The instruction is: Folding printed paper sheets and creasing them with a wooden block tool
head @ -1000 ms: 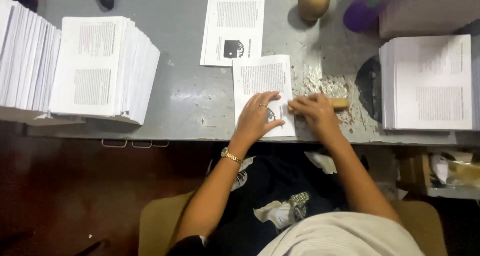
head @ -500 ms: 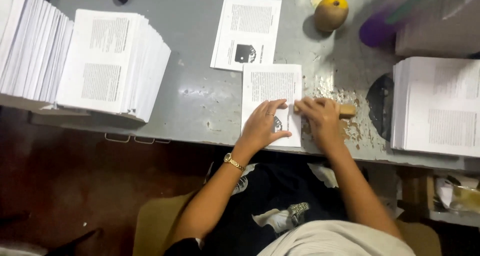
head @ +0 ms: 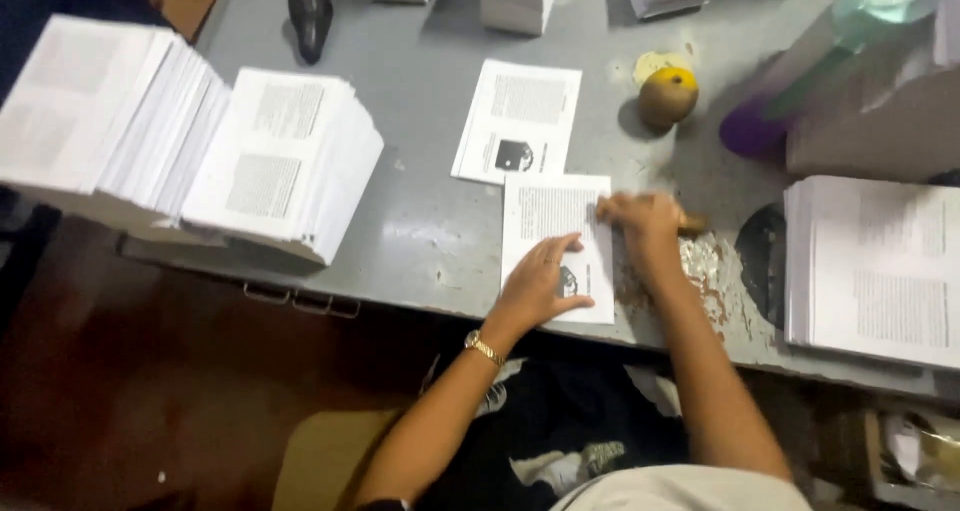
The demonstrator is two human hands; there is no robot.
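Near the table's front edge, my left hand (head: pixel 538 283) lies spread flat on the folded sheet (head: pixel 556 243); my right hand (head: pixel 640 223) grips a wooden stick (head: pixel 690 225) against its right edge. I judge the sheet could skew under pressure. At twelve o'clock another sheet (head: pixel 518 121) crowds it; a round fruit (head: pixel 668 95) sits at one.

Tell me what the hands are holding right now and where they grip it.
The left hand lies flat on the printed sheet, pinning its lower half. The right hand grips a small wooden tool at the sheet's right edge.
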